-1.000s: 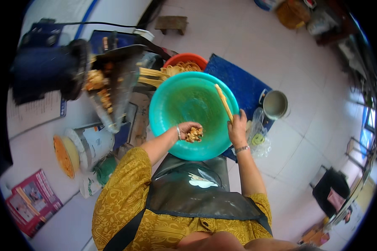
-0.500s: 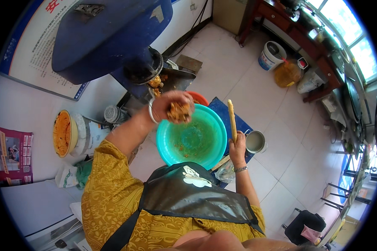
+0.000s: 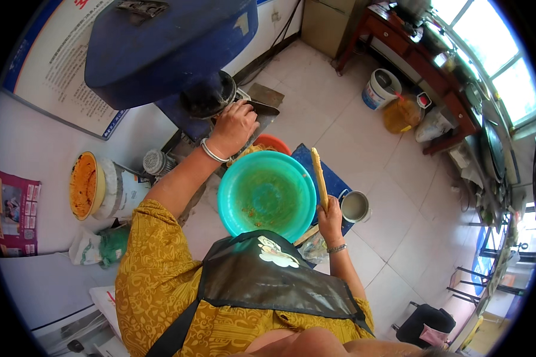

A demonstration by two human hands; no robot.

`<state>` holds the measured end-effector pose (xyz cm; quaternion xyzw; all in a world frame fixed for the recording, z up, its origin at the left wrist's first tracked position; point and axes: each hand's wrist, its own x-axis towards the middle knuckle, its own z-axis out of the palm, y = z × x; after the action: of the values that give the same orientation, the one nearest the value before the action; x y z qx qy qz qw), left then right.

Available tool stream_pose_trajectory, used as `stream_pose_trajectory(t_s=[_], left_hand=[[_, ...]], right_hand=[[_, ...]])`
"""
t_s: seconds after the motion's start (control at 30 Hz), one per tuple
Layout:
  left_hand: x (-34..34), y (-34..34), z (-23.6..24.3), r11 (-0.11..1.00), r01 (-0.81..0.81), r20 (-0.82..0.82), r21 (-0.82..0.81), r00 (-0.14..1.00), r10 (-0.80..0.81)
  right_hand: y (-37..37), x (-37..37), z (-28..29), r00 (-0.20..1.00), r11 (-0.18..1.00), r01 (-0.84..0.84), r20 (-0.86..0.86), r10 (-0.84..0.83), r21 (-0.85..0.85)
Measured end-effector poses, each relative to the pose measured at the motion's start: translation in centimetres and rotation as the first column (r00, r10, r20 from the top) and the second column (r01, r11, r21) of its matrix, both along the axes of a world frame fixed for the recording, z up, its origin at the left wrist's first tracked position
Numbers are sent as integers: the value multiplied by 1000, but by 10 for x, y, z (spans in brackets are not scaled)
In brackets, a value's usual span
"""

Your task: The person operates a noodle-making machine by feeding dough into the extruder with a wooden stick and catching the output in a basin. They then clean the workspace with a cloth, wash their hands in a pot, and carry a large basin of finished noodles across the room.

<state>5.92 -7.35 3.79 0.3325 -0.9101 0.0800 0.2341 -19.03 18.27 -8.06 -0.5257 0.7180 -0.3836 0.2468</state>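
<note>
My left hand (image 3: 236, 127) is at the round dark mouth (image 3: 207, 98) of a big blue machine (image 3: 167, 50), over a metal chute. Its back faces up and its fingers are bent together; whatever lies under the palm is hidden. In front of me is a wide turquoise basin (image 3: 304, 199), thinly smeared inside, with a few orange-brown crumbs. Just right of its rim my right hand (image 3: 330, 221) is closed round a pale wooden stick (image 3: 319, 175), which points up and away from me.
An orange-red basin (image 3: 272, 143) sits partly behind the turquoise one. A blue board (image 3: 307, 157) and a metal pot (image 3: 355, 206) are at the right. Left stands a yellow bowl (image 3: 101, 187) of orange paste. A white bucket (image 3: 380, 89) and an oil jug (image 3: 401, 114) stand by the far table.
My left hand, which held a handful of orange-brown mash over the basin, has moved up and away to the machine's mouth. The right hand keeps its hold on the stick.
</note>
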Motion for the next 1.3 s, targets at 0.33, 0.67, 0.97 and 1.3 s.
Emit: stream_pose_trajectory(t_s=[0.33,0.67,0.97,1.3], left_hand=[[24,20,6,951,55,-701,306,688,186],[50,40,-87,297,891,-158,343,-258,953],[-3,23,-67,370,924,-320,97,-323,891],[-2,48,-49,129,982,-214,-138,-157,964]], right_hand=[[-62,13,132,938,914,-345,-124,325,-214],[-162,81,193,492,741,-644,-637,593,192],[-186,119,181,483,785,-562,-668,567,261],[-132,89,211,772,894,-413,-453,445,173]])
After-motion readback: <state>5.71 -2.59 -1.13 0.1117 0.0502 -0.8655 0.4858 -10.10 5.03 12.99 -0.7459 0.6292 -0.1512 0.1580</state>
